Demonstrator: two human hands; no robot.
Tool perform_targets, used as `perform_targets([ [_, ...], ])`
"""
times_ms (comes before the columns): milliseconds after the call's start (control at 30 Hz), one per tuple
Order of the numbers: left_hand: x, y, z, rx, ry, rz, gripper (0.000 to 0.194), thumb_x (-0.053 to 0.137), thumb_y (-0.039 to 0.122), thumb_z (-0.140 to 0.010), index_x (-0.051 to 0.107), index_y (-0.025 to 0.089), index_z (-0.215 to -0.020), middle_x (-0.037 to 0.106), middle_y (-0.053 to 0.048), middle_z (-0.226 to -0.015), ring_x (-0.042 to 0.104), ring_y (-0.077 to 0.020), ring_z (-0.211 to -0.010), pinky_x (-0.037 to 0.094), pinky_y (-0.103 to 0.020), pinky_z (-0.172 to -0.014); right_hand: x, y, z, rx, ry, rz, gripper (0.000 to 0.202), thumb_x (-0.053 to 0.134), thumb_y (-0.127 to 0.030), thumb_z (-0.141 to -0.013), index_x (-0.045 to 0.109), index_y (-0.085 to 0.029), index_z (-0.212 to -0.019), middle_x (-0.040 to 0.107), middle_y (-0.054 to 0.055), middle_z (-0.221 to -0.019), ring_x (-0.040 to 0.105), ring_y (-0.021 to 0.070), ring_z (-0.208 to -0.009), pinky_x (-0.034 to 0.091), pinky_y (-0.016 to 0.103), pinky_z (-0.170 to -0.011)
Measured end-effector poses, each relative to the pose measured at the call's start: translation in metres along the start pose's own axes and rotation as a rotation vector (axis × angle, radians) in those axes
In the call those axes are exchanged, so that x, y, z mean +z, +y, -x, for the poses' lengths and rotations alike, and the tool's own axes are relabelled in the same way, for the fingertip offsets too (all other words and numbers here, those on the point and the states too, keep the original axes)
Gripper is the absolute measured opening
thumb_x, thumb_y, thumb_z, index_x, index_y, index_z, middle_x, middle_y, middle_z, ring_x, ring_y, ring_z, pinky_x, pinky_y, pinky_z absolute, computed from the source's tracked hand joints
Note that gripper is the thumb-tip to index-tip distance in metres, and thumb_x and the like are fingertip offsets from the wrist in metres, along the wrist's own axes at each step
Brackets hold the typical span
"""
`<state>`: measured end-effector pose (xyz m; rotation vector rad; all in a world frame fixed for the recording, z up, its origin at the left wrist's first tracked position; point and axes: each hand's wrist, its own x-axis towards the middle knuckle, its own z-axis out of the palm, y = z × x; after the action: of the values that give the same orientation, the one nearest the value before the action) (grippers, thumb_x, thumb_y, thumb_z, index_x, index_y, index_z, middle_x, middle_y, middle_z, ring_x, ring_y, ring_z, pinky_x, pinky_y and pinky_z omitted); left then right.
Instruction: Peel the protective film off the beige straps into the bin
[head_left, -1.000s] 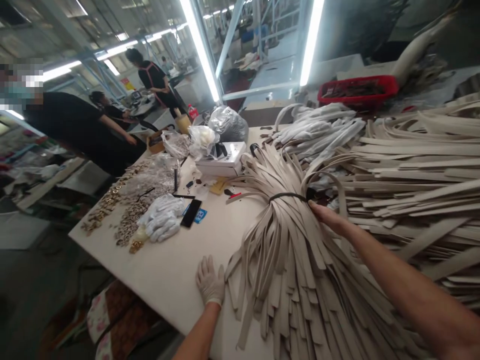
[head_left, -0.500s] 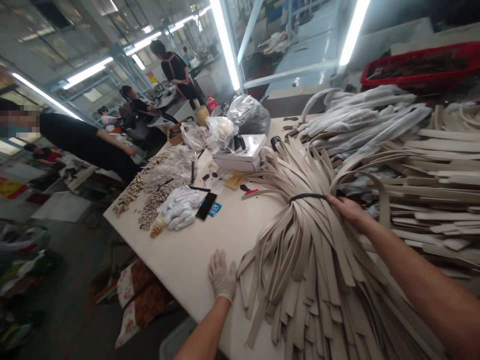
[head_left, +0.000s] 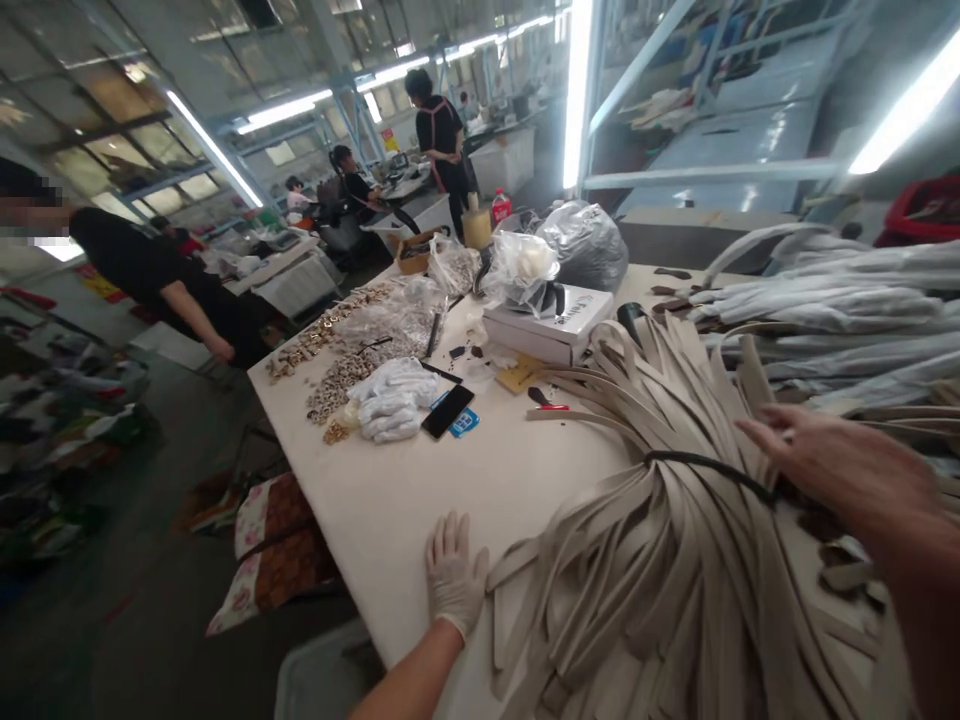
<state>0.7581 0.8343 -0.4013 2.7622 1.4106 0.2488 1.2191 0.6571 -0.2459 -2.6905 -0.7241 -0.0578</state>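
Note:
A large bundle of beige straps [head_left: 697, 580] lies across the right half of the table, cinched by a black tie [head_left: 709, 462]. Fanned strap ends point away from me and others spill toward me. My left hand [head_left: 456, 575], in a pale thin glove, rests flat on the tabletop with fingers spread, just left of the straps. Bare and slightly blurred, my right hand [head_left: 832, 460] is at the bundle's right side, just above the tie's end. Its index finger is stretched out over the straps; the lower fingers are partly hidden.
On the table [head_left: 360, 510] are white gloves [head_left: 390, 398], a phone [head_left: 448, 411], metal fittings [head_left: 337, 385], a white box [head_left: 551, 322] and plastic bags [head_left: 585, 245]. Wrapped straps [head_left: 840, 290] lie at the right. A person [head_left: 161, 280] stands beyond the left edge; others work farther back.
The view has swung left. My right hand has come off the black tie and its index finger now reaches over the straps. My left hand stays flat on the table.

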Motion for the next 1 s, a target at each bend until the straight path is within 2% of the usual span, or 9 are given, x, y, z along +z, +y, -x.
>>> perform_targets([
  [100, 0.003, -0.002, 0.001, -0.015, 0.016, 0.039, 0.055, 0.052, 0.036, -0.089, 0.047, 0.022, -0.142, 0.041, -0.006, -0.152, 0.033, -0.0278, -0.140, 0.026, -0.047, -0.116, 0.010, -0.096, -0.021, -0.302, 0.047, -0.125, 0.039, 0.044, -0.044, -0.095, 0.062, -0.025, -0.124, 0.066, 0.010, -0.119, 0.067, 0.0252, -0.085, 0.048, 0.036, -0.071],
  [200, 0.010, -0.005, 0.004, -0.009, 0.054, 0.040, 0.055, 0.055, 0.036, -0.087, 0.049, 0.026, -0.140, 0.044, -0.004, -0.150, 0.035, -0.0275, -0.139, 0.029, -0.046, -0.115, 0.067, -0.197, -0.042, -0.561, -0.166, -0.087, 0.049, 0.049, -0.027, -0.092, 0.048, -0.018, -0.140, 0.045, 0.011, -0.147, 0.062, 0.0267, -0.108, 0.049, 0.033, -0.086],
  [267, 0.018, -0.010, 0.006, 0.019, 0.094, 0.018, 0.058, 0.057, 0.037, -0.085, 0.047, 0.028, -0.142, 0.044, -0.002, -0.150, 0.037, -0.0274, -0.138, 0.032, -0.046, -0.113, 0.114, -0.250, -0.056, -0.636, -0.265, -0.039, 0.054, 0.050, -0.020, -0.091, 0.042, -0.017, -0.144, 0.033, 0.012, -0.155, 0.057, 0.0274, -0.118, 0.048, 0.033, -0.092],
  [367, 0.039, -0.020, 0.007, 0.087, 0.172, -0.026, 0.066, 0.060, 0.041, -0.083, 0.041, 0.032, -0.145, 0.044, -0.001, -0.150, 0.041, -0.0269, -0.135, 0.038, -0.046, -0.107, 0.177, -0.304, -0.072, -0.758, -0.313, -0.032, 0.054, 0.044, -0.009, -0.091, 0.045, -0.022, -0.143, 0.030, 0.010, -0.157, 0.059, 0.0265, -0.116, 0.049, 0.034, -0.092],
  [467, 0.060, -0.028, 0.009, 0.088, 0.246, -0.015, 0.075, 0.063, 0.053, -0.079, 0.037, 0.035, -0.147, 0.047, -0.001, -0.147, 0.044, -0.0276, -0.133, 0.040, -0.049, -0.104, 0.219, -0.337, -0.080, -0.866, -0.342, -0.027, 0.057, 0.038, -0.001, -0.091, 0.049, -0.027, -0.140, 0.030, 0.007, -0.157, 0.059, 0.0257, -0.113, 0.049, 0.038, -0.091],
  [600, 0.067, -0.031, 0.011, 0.071, 0.241, -0.001, 0.076, 0.061, 0.060, -0.078, 0.037, 0.037, -0.146, 0.045, -0.001, -0.148, 0.044, -0.0302, -0.134, 0.039, -0.052, -0.105, 0.249, -0.363, -0.083, -0.887, -0.357, -0.023, 0.034, 0.044, -0.011, -0.097, 0.059, -0.019, -0.126, 0.050, 0.012, -0.142, 0.056, 0.0267, -0.116, 0.046, 0.044, -0.095],
  [733, 0.049, -0.024, 0.012, 0.067, 0.130, -0.014, 0.069, 0.059, 0.053, -0.083, 0.040, 0.034, -0.146, 0.040, 0.000, -0.152, 0.037, -0.0302, -0.138, 0.036, -0.051, -0.110, 0.257, -0.364, -0.087, -0.818, -0.372, -0.020, 0.031, 0.057, -0.037, -0.096, 0.063, -0.012, -0.113, 0.062, 0.012, -0.117, 0.059, 0.0244, -0.108, 0.048, 0.045, -0.093],
  [833, 0.033, -0.016, 0.010, 0.045, 0.119, 0.005, 0.062, 0.058, 0.045, -0.085, 0.044, 0.032, -0.143, 0.042, 0.000, -0.151, 0.036, -0.0290, -0.138, 0.033, -0.049, -0.112, 0.244, -0.339, -0.089, -0.774, -0.386, -0.031, 0.033, 0.057, -0.041, -0.096, 0.064, -0.012, -0.110, 0.065, 0.010, -0.109, 0.062, 0.0216, -0.098, 0.051, 0.042, -0.088],
  [1000, 0.015, -0.009, 0.006, 0.022, 0.075, 0.046, 0.053, 0.056, 0.037, -0.086, 0.052, 0.029, -0.138, 0.046, -0.002, -0.148, 0.036, -0.0275, -0.138, 0.030, -0.047, -0.115, 0.195, -0.253, -0.089, -0.807, -0.396, -0.057, 0.021, 0.053, -0.022, -0.093, 0.073, -0.016, -0.097, 0.070, 0.009, -0.105, 0.063, 0.0219, -0.097, 0.046, 0.030, -0.086],
])
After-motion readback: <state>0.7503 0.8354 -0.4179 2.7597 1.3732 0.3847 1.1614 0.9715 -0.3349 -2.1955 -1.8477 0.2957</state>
